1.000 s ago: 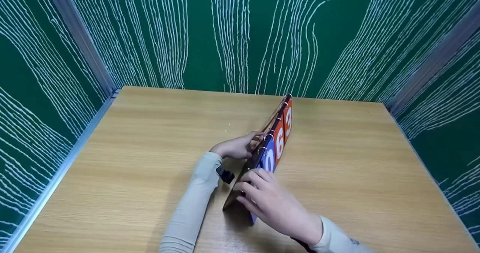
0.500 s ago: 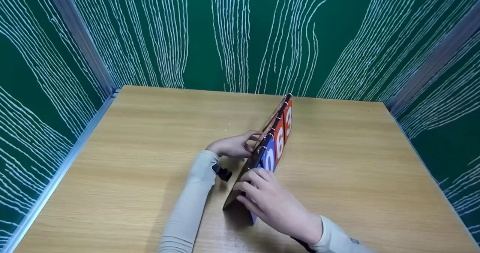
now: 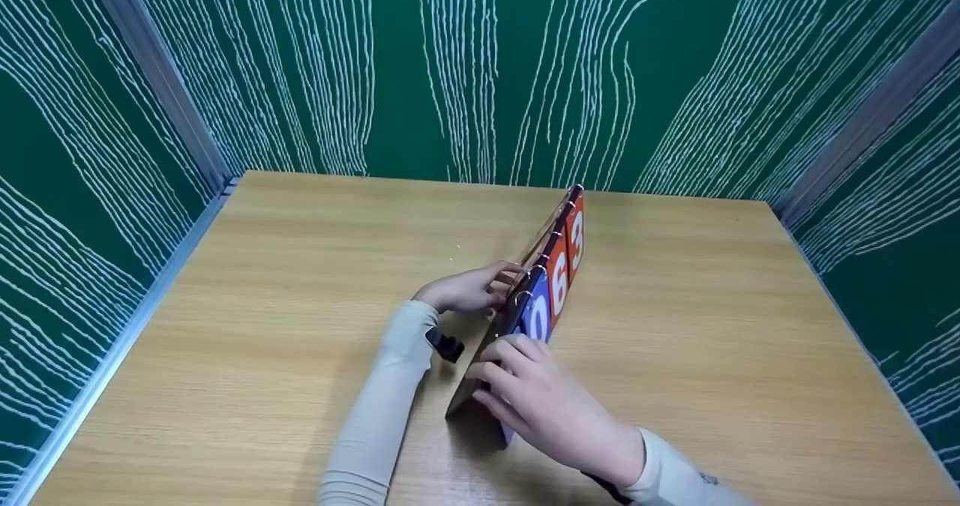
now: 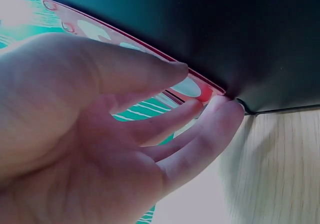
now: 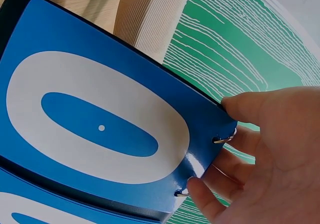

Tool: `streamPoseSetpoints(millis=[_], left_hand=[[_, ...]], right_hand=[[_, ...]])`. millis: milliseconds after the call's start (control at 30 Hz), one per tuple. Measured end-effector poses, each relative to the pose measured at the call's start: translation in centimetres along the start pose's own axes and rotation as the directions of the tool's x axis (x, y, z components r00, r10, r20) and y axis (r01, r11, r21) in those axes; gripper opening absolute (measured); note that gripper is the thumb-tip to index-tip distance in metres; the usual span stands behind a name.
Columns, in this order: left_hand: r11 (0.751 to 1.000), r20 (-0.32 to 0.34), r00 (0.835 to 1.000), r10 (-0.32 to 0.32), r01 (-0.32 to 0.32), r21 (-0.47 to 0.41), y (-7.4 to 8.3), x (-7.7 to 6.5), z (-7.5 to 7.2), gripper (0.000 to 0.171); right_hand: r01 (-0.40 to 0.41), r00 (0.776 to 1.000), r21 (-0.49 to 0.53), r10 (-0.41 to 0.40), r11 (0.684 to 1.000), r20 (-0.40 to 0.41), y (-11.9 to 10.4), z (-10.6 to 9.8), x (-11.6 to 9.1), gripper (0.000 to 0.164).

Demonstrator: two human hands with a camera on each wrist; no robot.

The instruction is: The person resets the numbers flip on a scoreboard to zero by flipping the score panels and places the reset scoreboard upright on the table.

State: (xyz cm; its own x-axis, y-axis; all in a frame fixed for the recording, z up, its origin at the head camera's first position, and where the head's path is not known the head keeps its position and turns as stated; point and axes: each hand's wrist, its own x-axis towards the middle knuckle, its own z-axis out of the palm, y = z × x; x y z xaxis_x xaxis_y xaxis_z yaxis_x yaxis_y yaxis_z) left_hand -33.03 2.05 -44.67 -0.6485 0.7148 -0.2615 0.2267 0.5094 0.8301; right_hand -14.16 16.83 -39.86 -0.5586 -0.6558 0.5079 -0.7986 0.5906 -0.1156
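Note:
A tabletop flip scoreboard (image 3: 556, 281) stands tent-like on the table, its near end toward me. White digits show on its blue and red number cards, hung on metal rings along the top. My left hand (image 3: 461, 291) is at the back side; in the left wrist view its thumb and fingers pinch a red number card (image 4: 206, 93) beside the black backing board (image 4: 210, 34). My right hand (image 3: 559, 412) grips the near upper end, fingers around the top edge by the rings, next to the blue zero card (image 5: 107, 69). The head view hides part of the left fingertips behind the board.
The wooden table (image 3: 712, 326) extends around the scoreboard. Green walls (image 3: 397, 79) with white lines enclose it at the back and both sides. A small black wrist camera (image 3: 446, 345) sits on the left cuff, close to the board's back.
My left wrist has shifted slightly left, away from the board, while its fingers stay at the back. The right hand and the scoreboard have barely moved.

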Motion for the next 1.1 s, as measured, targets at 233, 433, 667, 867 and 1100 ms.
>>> streamPoseSetpoints(millis=[233, 433, 667, 867, 1100], left_hand=[[0.999, -0.027, 1.000, 0.008, -0.009, -0.037, -0.26, 0.12, 0.13, 0.055], [0.997, -0.009, 1.000, 0.008, -0.009, -0.079, -0.59, 0.19, 0.19, 0.059], [0.994, 0.046, 0.999, 0.008, -0.003, -0.108, -0.65, 0.09, 0.03, 0.077], [0.995, 0.011, 1.000, 0.019, -0.017, -0.100, -0.36, 0.10, 0.04, 0.075], [0.997, -0.021, 1.000, 0.006, -0.008, -0.077, -0.25, 0.06, 0.10, 0.066]], right_hand=[[-0.007, 1.000, -0.008, 0.007, 1.000, 0.013, -0.02, -0.01, -0.08, 0.016], [-0.003, 1.000, -0.018, 0.003, 1.000, 0.002, -0.03, 0.05, -0.15, 0.019], [-0.018, 1.000, -0.018, 0.018, 1.000, 0.016, -0.03, 0.05, -0.18, 0.020], [-0.018, 1.000, -0.014, 0.019, 1.000, 0.021, -0.02, 0.01, -0.13, 0.021], [-0.020, 0.999, -0.014, 0.020, 1.000, 0.026, -0.02, -0.05, -0.06, 0.020]])
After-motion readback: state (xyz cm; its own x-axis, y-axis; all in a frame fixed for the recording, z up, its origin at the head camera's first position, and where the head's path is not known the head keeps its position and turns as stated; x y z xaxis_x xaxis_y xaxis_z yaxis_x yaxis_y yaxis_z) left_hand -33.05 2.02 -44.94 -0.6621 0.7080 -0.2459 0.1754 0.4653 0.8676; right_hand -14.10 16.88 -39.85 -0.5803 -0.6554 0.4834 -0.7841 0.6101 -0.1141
